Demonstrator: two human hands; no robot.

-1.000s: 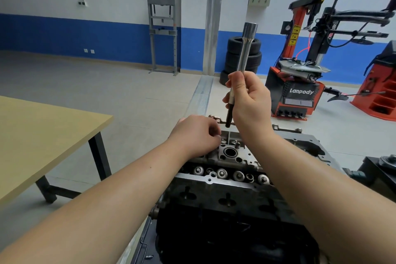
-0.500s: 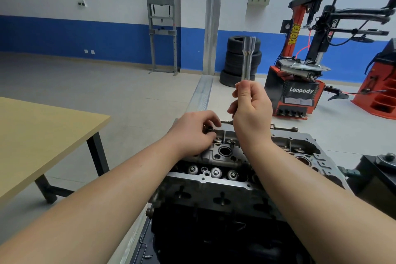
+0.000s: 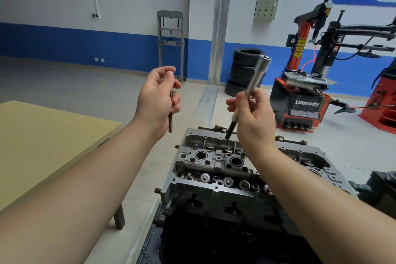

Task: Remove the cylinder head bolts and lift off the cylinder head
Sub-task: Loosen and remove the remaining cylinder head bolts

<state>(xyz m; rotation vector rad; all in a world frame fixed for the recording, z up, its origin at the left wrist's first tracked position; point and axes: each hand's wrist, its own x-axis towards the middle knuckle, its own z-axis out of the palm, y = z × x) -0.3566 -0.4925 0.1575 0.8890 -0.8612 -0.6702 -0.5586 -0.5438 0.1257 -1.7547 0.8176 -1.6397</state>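
The grey cylinder head [image 3: 216,165] sits on the dark engine block [image 3: 225,231] in front of me, its valve springs and plug wells exposed. My left hand [image 3: 158,98] is raised to the left of the head and holds a long dark bolt [image 3: 170,120] that hangs down from its fingers. My right hand [image 3: 252,113] grips a long silver socket extension tool [image 3: 252,79], tilted, its wide end up and its dark tip [image 3: 228,133] just above the head's far edge.
A yellow-topped table [image 3: 53,143] stands to the left. Behind the engine are stacked tyres [image 3: 244,70], a red tyre changer [image 3: 304,100] and a grey press frame [image 3: 170,38] against the blue and white wall. A dark object [image 3: 383,184] sits at the right edge.
My left hand has lifted off the cylinder head with a bolt and moved up and left. My right hand has tilted the tool and drawn it slightly right.
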